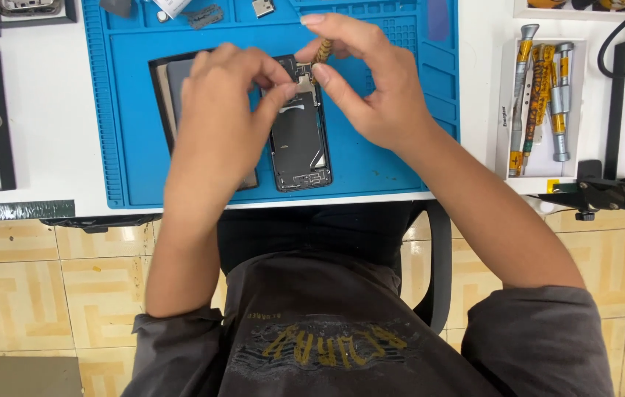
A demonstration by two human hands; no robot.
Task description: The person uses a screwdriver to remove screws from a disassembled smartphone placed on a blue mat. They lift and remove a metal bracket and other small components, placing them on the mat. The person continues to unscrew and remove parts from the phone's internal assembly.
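The right hand (371,88) is pinching a small screwdriver (322,51) over the opened phone (299,132), the left hand (224,110) is pressing its fingers on it, and the back is already off.

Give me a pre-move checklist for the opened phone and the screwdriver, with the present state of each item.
1. Opened phone lies flat on the blue mat: ok.
2. Screwdriver is pinched in the right hand fingers, standing over the phone's top end: ok.
3. Left hand fingers rest at the phone's upper part, steadying it: ok.
4. Driver tip seated in a screw: cannot tell, fingers hide it.
5. Spare drivers sit in the white tray to the right, apart from the mat: ok.
6. Dark panel beside the phone is partly hidden under the left hand; whether it touches the phone: cannot tell.
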